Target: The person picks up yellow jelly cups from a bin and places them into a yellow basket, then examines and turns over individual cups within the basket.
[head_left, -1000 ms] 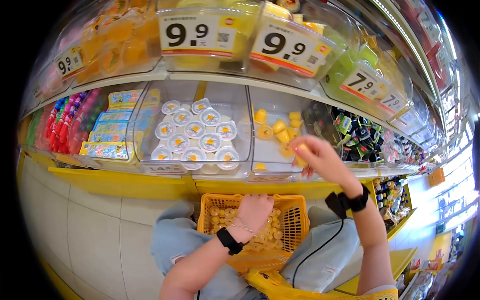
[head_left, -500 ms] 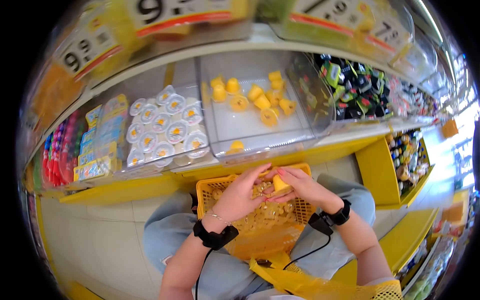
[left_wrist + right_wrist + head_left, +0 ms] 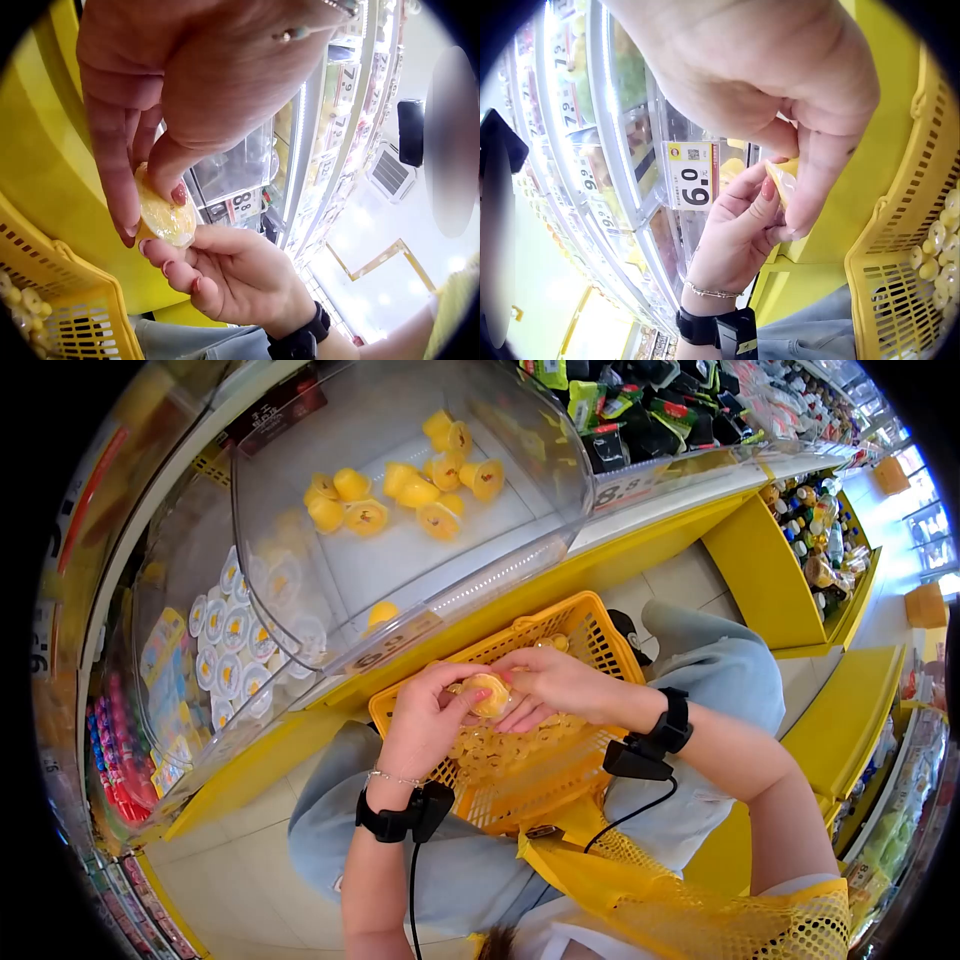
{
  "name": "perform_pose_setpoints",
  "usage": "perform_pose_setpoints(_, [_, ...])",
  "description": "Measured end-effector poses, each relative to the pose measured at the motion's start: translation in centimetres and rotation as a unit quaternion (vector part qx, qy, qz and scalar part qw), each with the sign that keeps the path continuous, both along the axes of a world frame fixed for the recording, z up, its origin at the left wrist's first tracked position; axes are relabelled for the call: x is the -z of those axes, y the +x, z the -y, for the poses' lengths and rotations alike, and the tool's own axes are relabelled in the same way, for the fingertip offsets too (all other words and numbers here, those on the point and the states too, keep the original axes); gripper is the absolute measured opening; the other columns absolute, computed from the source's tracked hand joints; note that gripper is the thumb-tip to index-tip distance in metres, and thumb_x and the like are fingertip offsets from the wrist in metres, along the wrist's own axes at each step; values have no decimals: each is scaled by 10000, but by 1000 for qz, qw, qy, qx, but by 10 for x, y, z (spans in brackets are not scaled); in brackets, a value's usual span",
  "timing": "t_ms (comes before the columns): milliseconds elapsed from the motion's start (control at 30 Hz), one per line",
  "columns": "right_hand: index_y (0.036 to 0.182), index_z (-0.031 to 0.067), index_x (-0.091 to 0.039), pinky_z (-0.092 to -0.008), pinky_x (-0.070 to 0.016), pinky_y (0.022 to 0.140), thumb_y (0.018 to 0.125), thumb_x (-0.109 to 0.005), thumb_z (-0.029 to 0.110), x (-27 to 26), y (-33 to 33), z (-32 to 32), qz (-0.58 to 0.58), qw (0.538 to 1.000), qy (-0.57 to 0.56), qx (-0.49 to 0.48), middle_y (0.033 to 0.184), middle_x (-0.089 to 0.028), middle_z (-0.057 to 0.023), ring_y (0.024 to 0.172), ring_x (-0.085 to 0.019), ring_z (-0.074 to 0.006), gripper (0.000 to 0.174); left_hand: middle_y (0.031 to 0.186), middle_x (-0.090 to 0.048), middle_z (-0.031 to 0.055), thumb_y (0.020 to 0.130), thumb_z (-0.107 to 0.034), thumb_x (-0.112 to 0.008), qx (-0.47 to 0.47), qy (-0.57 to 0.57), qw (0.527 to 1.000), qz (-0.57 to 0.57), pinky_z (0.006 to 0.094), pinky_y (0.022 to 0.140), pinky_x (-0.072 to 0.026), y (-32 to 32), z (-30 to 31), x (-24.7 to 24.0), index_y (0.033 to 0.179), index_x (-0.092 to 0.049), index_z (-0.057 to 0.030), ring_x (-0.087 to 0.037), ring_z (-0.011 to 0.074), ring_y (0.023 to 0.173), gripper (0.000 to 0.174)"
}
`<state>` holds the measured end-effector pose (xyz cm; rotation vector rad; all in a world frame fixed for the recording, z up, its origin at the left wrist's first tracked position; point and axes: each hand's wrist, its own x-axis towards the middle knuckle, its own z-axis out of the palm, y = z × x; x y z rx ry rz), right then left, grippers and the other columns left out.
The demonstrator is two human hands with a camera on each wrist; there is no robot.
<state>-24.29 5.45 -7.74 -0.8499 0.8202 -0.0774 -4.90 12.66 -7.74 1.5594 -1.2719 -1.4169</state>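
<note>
Above the yellow basket (image 3: 590,622), the left hand (image 3: 425,715) grips a small yellow cup with a clear film lid (image 3: 487,696), its thumb lying on the lid in the left wrist view. The right hand (image 3: 570,690) meets the same cup from the other side, fingers bent at its rim; the right wrist view shows the cup (image 3: 786,180) between both hands. Many similar cups (image 3: 490,755) lie in the basket. In the clear bin behind, several yellow cups (image 3: 410,485) are scattered, and one (image 3: 382,612) sits near its front wall.
White-lidded cups (image 3: 228,650) fill the bin to the left, and black and green packets (image 3: 640,410) lie at the upper right. A yellow box of bottles (image 3: 740,550) stands at the right. The person's knees (image 3: 700,650) flank the basket.
The right hand has come from the bin to over the basket with a cup, and the left hand has joined it there. The head view has turned and moved closer to the yellow cups' bin.
</note>
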Motion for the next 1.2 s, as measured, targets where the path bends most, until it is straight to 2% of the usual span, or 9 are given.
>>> perform_pose_setpoints(233, [1314,14,-463,-284,-568,721,995,-509,238,-1,1,-4,-11,981,-191,-19,967,-681,-166,839,-704,-189,393,970,-692,72,919,-43,-609,-59,12,998,-3,239,646,-572,-8,1,0,1148,-615,1,-679,123,731,233])
perform_pose_setpoints(333, [1242,-36,-515,-280,-554,673,957,-537,160,4,1,-5,5,970,-244,-16,880,-703,-156,759,-703,-178,346,978,-688,74,925,-40,-597,-59,10,998,15,237,635,-570,-8,0,2,1140,-614,3,-682,126,739,220])
perform_pose_setpoints(433, [1266,-24,-504,-281,-548,661,937,-566,141,10,2,-4,15,967,-254,-10,814,-707,-143,732,-699,-169,373,994,-681,75,932,-32,-583,-71,12,997,10,234,626,-565,-10,2,2,1123,-615,9,-677,125,716,198])
perform_pose_setpoints(633, [1272,-2,-514,-307,-531,662,918,-591,130,22,-10,-9,20,959,-280,-30,791,-711,-128,698,-696,-169,386,1043,-657,52,937,-17,-562,-2,6,999,37,229,639,-558,-12,1,-1,1076,-629,-2,-651,108,733,155])
perform_pose_setpoints(733, [1262,0,-524,-329,-522,668,890,-627,181,23,-20,-13,17,962,-271,-41,799,-706,-136,704,-692,-197,426,1029,-613,78,928,-15,-566,24,13,999,35,243,628,-544,-18,1,-5,1057,-633,2,-631,119,719,146])
perform_pose_setpoints(833, [1233,-3,-547,-342,-519,675,864,-650,266,25,-22,-12,-21,937,-338,-84,811,-696,-150,729,-682,-239,468,1002,-622,71,932,-20,-562,35,20,999,14,244,630,-545,-19,2,-5,1076,-636,-5,-632,117,726,162])
perform_pose_setpoints(933, [1256,6,-524,-292,-520,685,898,-638,275,29,-20,-9,-24,931,-343,-120,867,-692,-115,765,-672,-165,463,1014,-649,38,947,-23,-546,35,54,998,10,222,650,-548,-19,4,-7,1107,-639,-25,-640,98,776,185])
perform_pose_setpoints(1033, [1120,-20,-610,-360,-512,688,868,-596,416,34,-17,-11,-25,927,-361,-94,805,-676,-155,743,-662,-271,504,1008,-655,38,959,-42,-536,26,67,997,-3,222,643,-546,-18,4,-5,1128,-640,-31,-636,94,780,198])
perform_pose_setpoints(1200, [1034,-26,-628,-348,-510,693,886,-525,469,35,-7,-13,-4,954,-280,-107,776,-664,-137,731,-654,-243,527,993,-661,28,967,-89,-548,26,59,998,10,215,638,-536,-20,3,-9,1148,-643,-42,-616,73,778,209])
